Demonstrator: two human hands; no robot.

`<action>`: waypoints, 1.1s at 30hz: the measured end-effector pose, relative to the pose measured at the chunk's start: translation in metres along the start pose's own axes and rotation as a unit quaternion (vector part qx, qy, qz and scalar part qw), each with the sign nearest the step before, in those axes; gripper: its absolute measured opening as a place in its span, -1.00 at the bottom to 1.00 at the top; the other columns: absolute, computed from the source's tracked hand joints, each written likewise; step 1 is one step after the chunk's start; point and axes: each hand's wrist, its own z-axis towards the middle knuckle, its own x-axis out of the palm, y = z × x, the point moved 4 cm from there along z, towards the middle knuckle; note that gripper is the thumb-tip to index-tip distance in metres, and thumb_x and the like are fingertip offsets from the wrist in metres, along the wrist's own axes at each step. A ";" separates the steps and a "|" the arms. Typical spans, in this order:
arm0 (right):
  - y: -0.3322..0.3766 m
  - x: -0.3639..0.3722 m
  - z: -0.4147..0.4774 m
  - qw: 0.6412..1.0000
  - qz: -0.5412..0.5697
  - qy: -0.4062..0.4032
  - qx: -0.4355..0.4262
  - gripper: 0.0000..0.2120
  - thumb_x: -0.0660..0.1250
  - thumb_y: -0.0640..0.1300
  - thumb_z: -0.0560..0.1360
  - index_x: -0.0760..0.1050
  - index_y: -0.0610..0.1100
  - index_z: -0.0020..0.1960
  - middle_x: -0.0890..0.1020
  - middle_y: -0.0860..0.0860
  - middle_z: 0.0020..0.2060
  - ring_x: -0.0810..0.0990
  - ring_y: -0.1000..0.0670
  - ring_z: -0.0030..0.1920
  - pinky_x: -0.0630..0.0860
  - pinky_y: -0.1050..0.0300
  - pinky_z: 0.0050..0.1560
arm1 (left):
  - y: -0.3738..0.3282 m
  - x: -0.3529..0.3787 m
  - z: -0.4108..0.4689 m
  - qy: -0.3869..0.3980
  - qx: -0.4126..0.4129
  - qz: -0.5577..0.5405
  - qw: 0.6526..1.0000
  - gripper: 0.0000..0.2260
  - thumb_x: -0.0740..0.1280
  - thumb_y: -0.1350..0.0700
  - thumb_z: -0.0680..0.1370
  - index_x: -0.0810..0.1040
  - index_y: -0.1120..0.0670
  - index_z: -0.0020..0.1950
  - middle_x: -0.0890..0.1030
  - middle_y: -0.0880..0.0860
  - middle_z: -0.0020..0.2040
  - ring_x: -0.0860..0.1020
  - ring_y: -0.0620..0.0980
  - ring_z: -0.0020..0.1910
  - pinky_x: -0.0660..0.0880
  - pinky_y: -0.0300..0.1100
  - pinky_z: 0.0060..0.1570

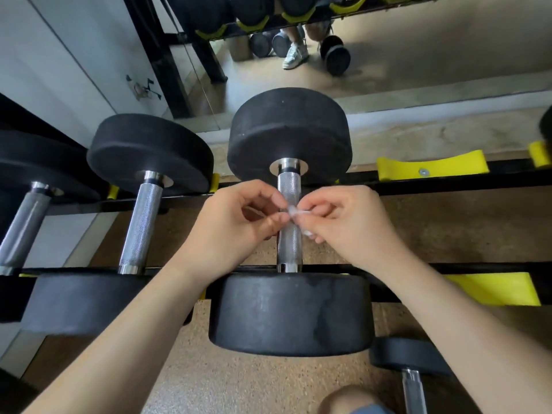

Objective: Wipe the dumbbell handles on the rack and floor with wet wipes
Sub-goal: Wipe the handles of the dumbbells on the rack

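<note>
Wet wipe [294, 212] held over a handle [289, 186] on the rack [448, 178], wiping apparently not yet begun.
My left grip [236, 222] and right grip [349, 225] both pinch the small wipe just above the handle, seemingly unfolding it. The neighbouring dumbbell [143, 222] to the left and the floor dumbbell [413, 383] near right may remain. Only the black heads [289, 132] crowd the handle.

Bright, even light; faint soft shadows. Glare streaks on chrome handle [289, 186] at centre. Wide-angle bending: rack rail [507, 174] bows, my left forearm [119, 339] stretches lower left. Focus mostly sharp.
</note>
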 end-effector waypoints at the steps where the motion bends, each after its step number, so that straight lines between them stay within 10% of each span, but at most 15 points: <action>1: 0.002 0.000 -0.002 0.999 -0.018 -0.007 -0.025 -0.90 0.52 -0.15 0.39 0.64 -0.04 -0.28 0.62 0.05 -0.43 0.61 0.03 -0.40 0.62 -0.08 -0.28 | -0.002 0.000 0.000 -0.005 0.012 0.013 1.000 -0.86 0.49 0.20 0.45 0.61 -0.02 -0.11 0.65 0.00 -0.24 0.61 -0.07 -0.26 0.61 -0.09 -0.15; 5: 0.032 0.007 0.018 0.932 -0.242 -0.139 -0.232 -0.87 0.38 -0.21 0.46 0.61 -0.18 -0.26 0.53 -0.06 -0.38 0.50 -0.08 -0.42 0.47 0.06 -0.47 | 0.003 0.000 0.004 -0.041 -0.002 0.020 0.999 -0.81 0.44 0.26 0.49 0.62 -0.01 -0.01 0.64 0.01 -0.24 0.63 0.02 -0.29 0.62 0.08 -0.13; 9: 0.038 0.013 0.033 0.914 -0.298 -0.136 -0.241 -0.74 0.21 -0.16 0.49 0.65 -0.21 -0.17 0.58 -0.13 -0.32 0.58 -0.20 -0.36 0.54 0.00 -0.41 | -0.008 -0.001 0.009 -0.082 0.043 0.092 0.991 -0.72 0.37 0.26 0.52 0.63 -0.05 0.14 0.66 -0.12 -0.12 0.64 -0.16 -0.13 0.57 -0.17 0.06; 15: 0.029 -0.003 0.011 0.953 -0.212 -0.116 -0.184 -0.71 0.37 -0.33 0.47 0.64 -0.12 0.15 0.71 -0.09 -0.08 0.66 -0.09 -0.12 0.62 -0.01 -0.08 | -0.024 0.001 0.021 -0.127 0.112 0.269 0.948 -0.81 0.34 0.07 0.56 0.65 0.00 0.14 0.69 0.00 -0.08 0.62 0.00 -0.13 0.55 -0.06 -0.06; 21: 0.027 -0.002 0.020 0.993 -0.075 -0.058 -0.073 -0.67 0.21 -0.33 0.56 0.58 -0.08 0.23 0.67 0.06 0.06 0.61 0.14 0.09 0.54 0.11 0.20 | -0.009 -0.005 0.046 -0.075 -0.051 0.273 0.958 -0.55 0.23 -0.15 0.60 0.52 0.10 -0.38 0.42 0.00 -0.51 0.37 -0.05 -0.48 0.26 -0.19 -0.45; 27: 0.028 -0.017 -0.056 0.995 0.038 -0.089 -0.027 -0.81 0.30 -0.17 0.56 0.62 0.00 0.10 0.68 0.20 -0.02 0.62 0.18 0.07 0.51 0.30 0.08 | -0.001 0.003 0.051 -0.088 -0.149 0.008 0.985 -0.62 0.34 0.00 0.58 0.54 0.14 -0.40 0.46 -0.10 -0.60 0.42 -0.24 -0.60 0.33 -0.40 -0.54; 33: 0.025 -0.002 -0.085 0.991 0.071 -0.112 -0.014 -0.78 0.22 -0.11 0.56 0.64 -0.03 0.05 0.69 0.19 -0.07 0.62 0.19 0.04 0.43 0.44 -0.01 | 0.005 -0.004 0.024 0.001 -0.104 0.139 0.985 -0.63 0.41 0.01 0.53 0.60 0.07 -0.48 0.55 -0.02 -0.53 0.45 -0.13 -0.49 0.48 -0.16 -0.37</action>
